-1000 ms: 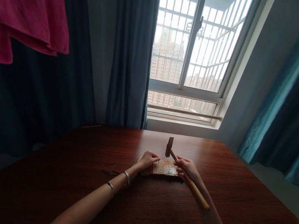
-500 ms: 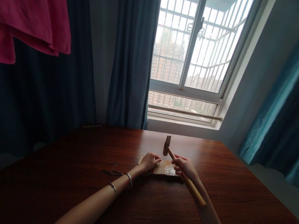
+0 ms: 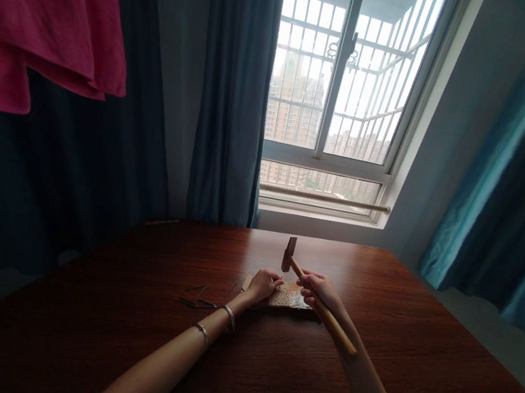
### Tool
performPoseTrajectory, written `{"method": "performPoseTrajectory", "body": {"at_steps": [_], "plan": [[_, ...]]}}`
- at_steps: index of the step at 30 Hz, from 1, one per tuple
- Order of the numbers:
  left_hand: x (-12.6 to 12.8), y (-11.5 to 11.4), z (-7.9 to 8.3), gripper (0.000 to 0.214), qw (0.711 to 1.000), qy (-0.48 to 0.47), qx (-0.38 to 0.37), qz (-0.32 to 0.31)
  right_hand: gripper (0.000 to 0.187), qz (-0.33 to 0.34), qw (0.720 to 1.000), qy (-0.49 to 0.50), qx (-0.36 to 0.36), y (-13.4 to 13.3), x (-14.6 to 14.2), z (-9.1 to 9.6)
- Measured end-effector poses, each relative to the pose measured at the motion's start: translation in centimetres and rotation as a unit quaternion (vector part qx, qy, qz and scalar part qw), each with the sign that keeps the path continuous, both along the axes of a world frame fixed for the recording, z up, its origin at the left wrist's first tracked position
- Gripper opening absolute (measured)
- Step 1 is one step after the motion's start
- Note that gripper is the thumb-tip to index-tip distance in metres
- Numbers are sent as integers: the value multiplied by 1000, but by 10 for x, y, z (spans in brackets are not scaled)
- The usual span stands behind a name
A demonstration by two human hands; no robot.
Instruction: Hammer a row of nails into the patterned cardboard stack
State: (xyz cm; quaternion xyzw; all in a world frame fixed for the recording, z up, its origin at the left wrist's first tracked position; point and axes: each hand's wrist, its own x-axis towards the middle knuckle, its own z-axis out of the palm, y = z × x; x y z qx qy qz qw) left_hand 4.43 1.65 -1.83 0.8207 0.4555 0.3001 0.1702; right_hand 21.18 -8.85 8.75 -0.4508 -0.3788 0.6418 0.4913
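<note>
A small light-coloured board (image 3: pixel 289 297) dotted with holes lies on the dark wooden table (image 3: pixel 263 366). My right hand (image 3: pixel 320 289) is wrapped round the wooden handle of a hammer (image 3: pixel 319 305), whose dark head hangs just above the board's far left part. My left hand (image 3: pixel 263 285) rests at the board's left end with fingers pinched together; what they pinch is too small to make out. Two bracelets sit on my left wrist.
Several loose nails (image 3: pixel 200 297) lie on the table left of my left hand. A window (image 3: pixel 341 95) with blue curtains (image 3: pixel 233 90) stands behind the table. A red cloth (image 3: pixel 41 8) hangs at the upper left.
The hammer head has shifted left and slightly up over the board. Both hands drifted a little left with it. The board and nails stay put.
</note>
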Motion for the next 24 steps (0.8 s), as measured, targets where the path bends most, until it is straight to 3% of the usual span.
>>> {"method": "performPoseTrajectory", "body": {"at_steps": [14,24], "plan": [[0,-9,2,25,1000,-7,6,9,39,2,1000,16,6,7,1,-9],[-2,-8,0,28,1000,-20,9,-10,38,1,999,31,16,2,-1,0]]}}
